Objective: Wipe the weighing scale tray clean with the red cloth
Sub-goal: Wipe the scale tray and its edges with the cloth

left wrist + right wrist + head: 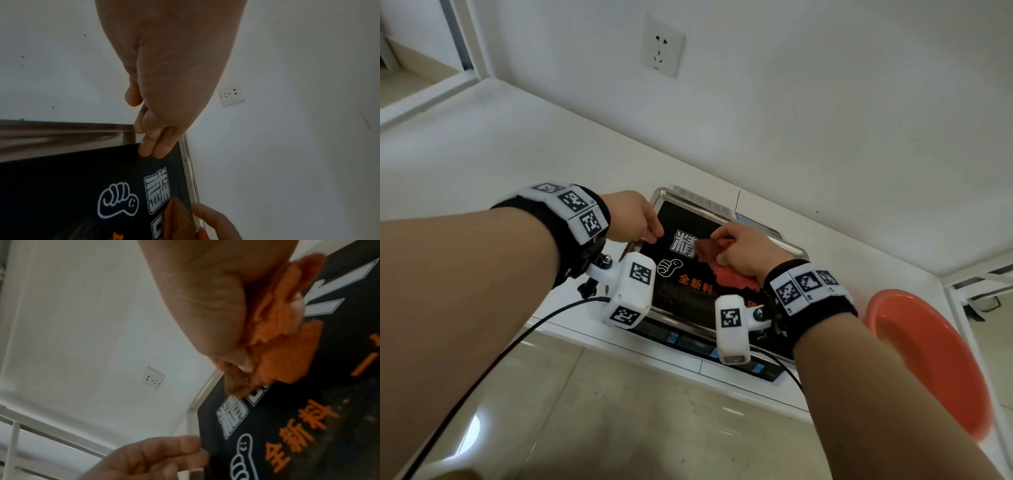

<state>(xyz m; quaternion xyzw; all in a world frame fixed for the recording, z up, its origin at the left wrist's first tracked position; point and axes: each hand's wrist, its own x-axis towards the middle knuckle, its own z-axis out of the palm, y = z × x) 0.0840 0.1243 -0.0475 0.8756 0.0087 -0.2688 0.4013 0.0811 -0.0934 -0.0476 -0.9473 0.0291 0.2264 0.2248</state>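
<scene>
The scale's steel tray (690, 194) carries a black printed sheet with white and orange characters. My right hand (744, 246) grips the bunched red cloth (736, 278) and holds it down on the sheet right of centre; the right wrist view shows the cloth (287, 353) crumpled under the right hand (205, 305). My left hand (650, 233) holds the tray's left rim near the far corner. In the left wrist view the left hand's fingertips (154, 150) lie on the black sheet beside the rim (61, 129). Brownish specks dot the sheet's near part.
The scale's front panel (688, 340) faces me at the edge of a white ledge. An orange-red plastic basin (928, 359) sits to the right. A white wall with a socket (661, 46) rises close behind the scale. A black cable (482, 359) hangs from my left wrist.
</scene>
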